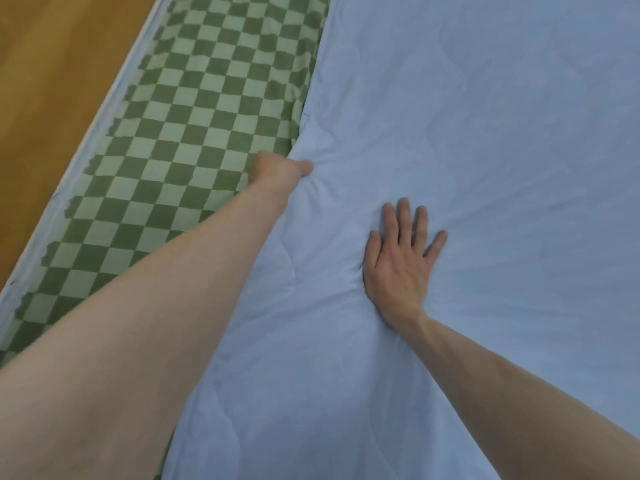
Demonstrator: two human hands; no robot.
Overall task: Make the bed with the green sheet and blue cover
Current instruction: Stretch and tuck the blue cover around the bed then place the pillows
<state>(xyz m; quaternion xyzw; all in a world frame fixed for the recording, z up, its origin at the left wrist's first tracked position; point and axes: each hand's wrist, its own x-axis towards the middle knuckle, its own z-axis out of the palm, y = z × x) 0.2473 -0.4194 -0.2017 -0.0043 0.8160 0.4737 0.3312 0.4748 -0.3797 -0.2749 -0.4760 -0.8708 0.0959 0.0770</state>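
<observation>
Fingers point(403, 216) of the right hand point(398, 268) lie spread flat on the blue cover point(485, 133), while the left hand point(277, 169) pinches its edge beside the green checkered sheet point(194, 126).

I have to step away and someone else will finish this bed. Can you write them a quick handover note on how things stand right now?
Left hand: closed on the edge of the blue cover, at the border with the green checked sheet.
Right hand: open, palm flat on the cover, pressing into wrinkled fabric.
Done: the sheet lies spread on the bed, and the cover lies over most of it.
Left: a strip of sheet is uncovered along the bed's left side, next to the wooden floor. The cover's edge runs crooked and creases fan out around both hands. Probably pull the edge across, then smooth it flat.
</observation>
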